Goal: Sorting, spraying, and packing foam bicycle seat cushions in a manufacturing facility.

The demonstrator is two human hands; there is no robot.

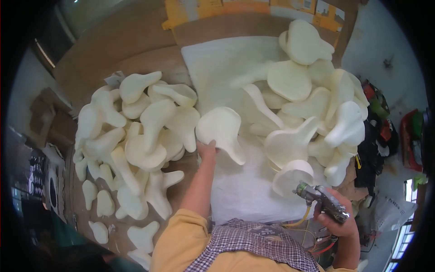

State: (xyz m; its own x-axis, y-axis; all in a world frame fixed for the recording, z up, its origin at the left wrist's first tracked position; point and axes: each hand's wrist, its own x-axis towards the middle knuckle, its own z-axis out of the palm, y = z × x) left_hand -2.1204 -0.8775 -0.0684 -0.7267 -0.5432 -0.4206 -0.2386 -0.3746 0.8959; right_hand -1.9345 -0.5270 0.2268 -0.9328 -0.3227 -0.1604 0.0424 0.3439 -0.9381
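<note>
My left hand (207, 149) grips the edge of a cream saddle-shaped foam pad (219, 126), its wide end toward the far side and its narrow nose pointing near right. The pad is over a white sheet (231, 190). In my right hand (340, 215) is a metal spray gun (324, 201), its nozzle pointing left; whether the trigger is pressed I cannot tell. A yellow hose hangs below the gun's front. Just beyond the nozzle lies another foam pad (293, 177), at the near edge of the right-hand pile.
A heap of foam pads (147, 149) covers brown cardboard (176, 195) on the left, with several loose ones nearer me. More pads (312, 99) are piled on the right. A red bin (410, 140) and dark cloth (367, 163) are at far right.
</note>
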